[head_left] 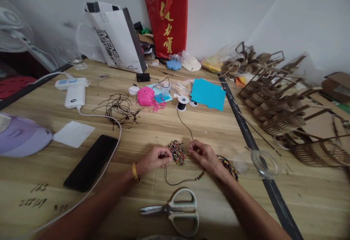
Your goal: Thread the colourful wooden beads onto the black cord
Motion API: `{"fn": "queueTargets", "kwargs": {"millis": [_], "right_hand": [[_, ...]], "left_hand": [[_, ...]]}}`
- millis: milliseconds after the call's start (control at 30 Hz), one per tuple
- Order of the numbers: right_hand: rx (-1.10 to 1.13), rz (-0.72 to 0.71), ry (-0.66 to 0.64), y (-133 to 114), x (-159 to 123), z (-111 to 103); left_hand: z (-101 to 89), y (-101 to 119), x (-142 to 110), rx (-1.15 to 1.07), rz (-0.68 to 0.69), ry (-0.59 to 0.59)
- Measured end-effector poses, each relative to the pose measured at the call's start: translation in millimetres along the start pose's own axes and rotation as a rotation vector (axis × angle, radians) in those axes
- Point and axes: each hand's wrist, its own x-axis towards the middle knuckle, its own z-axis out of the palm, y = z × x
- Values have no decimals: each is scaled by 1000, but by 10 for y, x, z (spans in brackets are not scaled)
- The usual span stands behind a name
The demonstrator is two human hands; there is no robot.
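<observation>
Partway along, by appearances; already strung: a coil of beads [229, 167], multicoloured and closely packed, on the tabletop [153, 194] just outside the wrist of the right hand [204, 156], plus a short run of beads [201, 176] on the near side of that same wrist; impossible to tell whether joined to the coil, with the wrist in the way; from the short run, a bare length of black cord [177, 184] in a slack curve toward the left hand [155, 158], with no beads on that stretch; left over: a pile of loose beads [177, 153] on the tabletop between the two hands, so presumably a fair share yet unthreaded; no knot or clasp visible on the cord, so apparently unfastened as well; left grip: fingertips drawn close together at the left edge of the pile, just above the cord; hard to tell whether closed on a bead, on the cord or on nothing; right grip: thumb and fingers near each other just right of the pile, at the near end of a dark thread [185, 125] from a white-flanged spool [181, 105]; again too small to tell whether pinching that thread or only beside it; nearest the viewer, pale-handled scissors [177, 209], untouched, blades to the left; farther back, a tangle of dark cord pieces [120, 109] and a ball of pink yarn [146, 97], both well apart from the hands
</observation>
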Motion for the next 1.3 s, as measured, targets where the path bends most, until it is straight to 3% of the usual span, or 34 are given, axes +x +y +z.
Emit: {"fn": "queueTargets", "kwargs": {"millis": [300,500,700,1033,1300], "right_hand": [[-480,-28,-308,-242,-104,-82],[-647,-37,-382,-339,-149,2],[-625,-10,-323,-295,-165,101],[-578,-54,-235,-207,-154,220],[-559,-54,-201,-205,-114,252]], "left_hand": [[-37,3,-30,-17,11,3],[-70,-12,-61,151,38,-47],[-52,51,-88,448,123,15],[-137,61,-93,600,176,68],[-91,73,-82,667,220,90]]}}
